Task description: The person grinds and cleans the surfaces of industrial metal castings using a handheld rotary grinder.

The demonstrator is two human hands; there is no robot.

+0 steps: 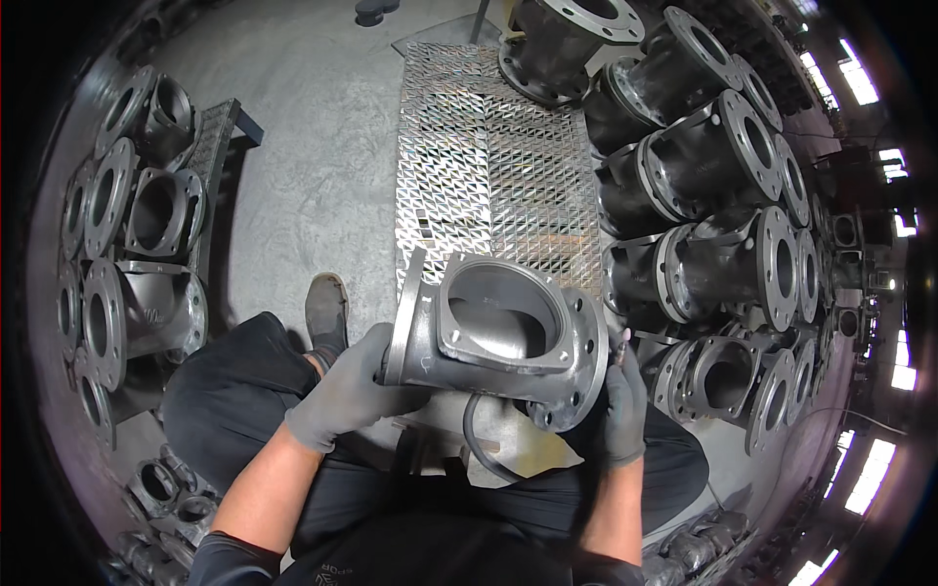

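A grey metal valve body (430, 342) with round bolt-hole flanges and a wide, rounded-square opening is in front of me, above my lap. My left hand (357, 386), in a grey glove, is closed on its left flange, with the fingers partly hidden under the casting. At the right flange (591, 356) is my right hand (625, 410), also gloved. Its fingers are closed around a thin, pen-like tool (621, 347) with a pale pinkish tip, pointing upward. Whether this hand also touches the flange, I cannot tell.
A textured metal bench plate (445, 146) runs away from me. Similar valve bodies (718, 259) are stacked along the right, and more castings (147, 303) stand on the left rack. A dark hose (471, 435) curves below the part. Smaller castings (161, 483) lie at lower left.
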